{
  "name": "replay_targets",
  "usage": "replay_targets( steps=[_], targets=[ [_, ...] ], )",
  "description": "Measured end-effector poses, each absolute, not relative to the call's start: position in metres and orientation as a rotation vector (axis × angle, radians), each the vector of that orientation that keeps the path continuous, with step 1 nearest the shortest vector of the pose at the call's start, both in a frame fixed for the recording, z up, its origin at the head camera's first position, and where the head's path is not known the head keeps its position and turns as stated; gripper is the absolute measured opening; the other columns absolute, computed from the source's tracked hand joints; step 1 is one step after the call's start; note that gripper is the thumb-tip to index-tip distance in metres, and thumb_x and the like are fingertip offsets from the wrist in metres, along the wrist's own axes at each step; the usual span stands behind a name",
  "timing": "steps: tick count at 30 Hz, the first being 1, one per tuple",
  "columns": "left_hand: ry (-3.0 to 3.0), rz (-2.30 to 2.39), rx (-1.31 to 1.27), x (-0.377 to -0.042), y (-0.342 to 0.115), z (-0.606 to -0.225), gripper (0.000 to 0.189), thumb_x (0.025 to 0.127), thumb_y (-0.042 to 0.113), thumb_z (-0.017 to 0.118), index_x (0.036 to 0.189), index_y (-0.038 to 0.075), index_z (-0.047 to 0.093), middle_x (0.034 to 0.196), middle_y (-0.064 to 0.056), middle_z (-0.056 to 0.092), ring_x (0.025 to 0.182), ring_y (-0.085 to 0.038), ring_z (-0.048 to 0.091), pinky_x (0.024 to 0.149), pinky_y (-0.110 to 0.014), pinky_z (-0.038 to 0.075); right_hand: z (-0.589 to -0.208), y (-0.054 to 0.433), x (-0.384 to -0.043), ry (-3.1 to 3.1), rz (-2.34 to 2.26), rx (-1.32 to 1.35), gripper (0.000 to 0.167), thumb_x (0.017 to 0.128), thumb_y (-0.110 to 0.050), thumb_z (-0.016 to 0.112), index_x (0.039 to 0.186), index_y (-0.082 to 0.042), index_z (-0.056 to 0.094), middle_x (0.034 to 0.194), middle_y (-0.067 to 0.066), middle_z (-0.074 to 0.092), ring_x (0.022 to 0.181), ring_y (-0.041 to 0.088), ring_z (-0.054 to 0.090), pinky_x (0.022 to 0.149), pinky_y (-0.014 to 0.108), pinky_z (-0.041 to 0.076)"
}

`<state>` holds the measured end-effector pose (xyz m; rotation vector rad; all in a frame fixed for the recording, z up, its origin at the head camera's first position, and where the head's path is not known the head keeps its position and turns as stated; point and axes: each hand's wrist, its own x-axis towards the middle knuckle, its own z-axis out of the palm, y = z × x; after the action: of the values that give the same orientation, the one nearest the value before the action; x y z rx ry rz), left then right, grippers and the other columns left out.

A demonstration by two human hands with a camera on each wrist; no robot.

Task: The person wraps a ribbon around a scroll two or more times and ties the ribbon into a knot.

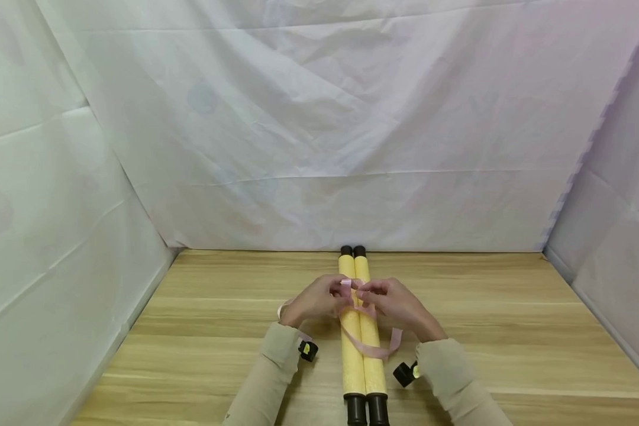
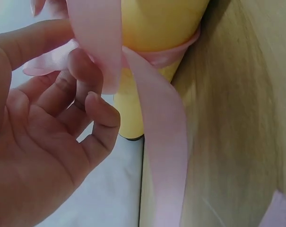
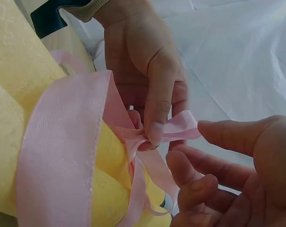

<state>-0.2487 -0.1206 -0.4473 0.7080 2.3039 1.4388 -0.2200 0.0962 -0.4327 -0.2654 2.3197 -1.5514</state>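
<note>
Two long yellow rolls (image 1: pixel 351 337) with dark end caps lie side by side on the table, pointing away from me. A pink satin ribbon (image 3: pixel 62 146) goes round them and gathers in a knot on top. My left hand (image 1: pixel 319 297) pinches the ribbon beside the knot between thumb and finger, as the right wrist view shows. Facing it, my right hand (image 1: pixel 396 303) has its thumb tip at the end of a small ribbon loop (image 3: pixel 183 125). Its other fingers are bent below, with a gap to the thumb. A loose ribbon tail (image 2: pixel 164 132) hangs down beside the rolls.
The wood-grain table (image 1: pixel 213 337) spreads out on both sides of the rolls. A white cloth wall (image 1: pixel 319 130) stands at the back, close to the far end caps, and more cloth hangs at left and right. Black wrist cameras (image 1: pixel 404 374) hang by the cuffs.
</note>
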Motion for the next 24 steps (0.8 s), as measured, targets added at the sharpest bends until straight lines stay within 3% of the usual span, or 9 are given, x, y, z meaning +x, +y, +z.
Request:
replay_targets(
  steps=[4, 12, 17, 24],
  targets=[
    [2.254, 1.497, 0.665, -0.25, -0.124, -0.45, 0.005, 0.094, 0.009, 0.066, 0.099, 0.009, 0.066, 0.083, -0.001, 0.063, 0.072, -0.015, 0.057, 0.061, -0.028, 0.049, -0.434, 0.093, -0.218, 2.373, -1.422, -0.499, 0.027, 0.098, -0.032, 0.062, 0.101, -0.007, 0.074, 0.087, 0.008, 0.067, 0.072, 0.015, 0.055, 0.061, 0.027, 0.047],
    [2.231, 1.54, 0.625, -0.251, -0.127, -0.453, 0.004, 0.092, 0.012, 0.07, 0.094, 0.009, 0.068, 0.085, 0.0, 0.066, 0.077, -0.027, 0.059, 0.064, -0.033, 0.05, -0.44, 0.074, -0.21, 2.445, -1.205, -0.755, 0.025, 0.096, -0.034, 0.065, 0.085, -0.013, 0.073, 0.068, -0.006, 0.057, 0.055, 0.004, 0.041, 0.051, 0.02, 0.036],
    [2.249, 1.524, 0.63, -0.252, -0.128, -0.454, 0.007, 0.092, 0.012, 0.07, 0.095, 0.007, 0.067, 0.086, 0.0, 0.066, 0.08, -0.033, 0.06, 0.064, -0.036, 0.051, -0.445, 0.066, -0.206, 2.489, -1.187, -0.79, 0.023, 0.092, -0.032, 0.072, 0.077, -0.015, 0.067, 0.066, -0.009, 0.055, 0.055, 0.002, 0.042, 0.051, 0.019, 0.036],
    [2.326, 1.492, 0.675, -0.252, -0.129, -0.453, 0.004, 0.09, 0.009, 0.07, 0.089, 0.007, 0.067, 0.085, 0.0, 0.066, 0.081, -0.015, 0.062, 0.074, -0.034, 0.052, -0.446, 0.064, -0.203, 2.5, -1.191, -0.771, 0.021, 0.089, -0.025, 0.075, 0.078, -0.013, 0.062, 0.071, -0.006, 0.058, 0.06, 0.005, 0.046, 0.055, 0.021, 0.04]
  ],
)
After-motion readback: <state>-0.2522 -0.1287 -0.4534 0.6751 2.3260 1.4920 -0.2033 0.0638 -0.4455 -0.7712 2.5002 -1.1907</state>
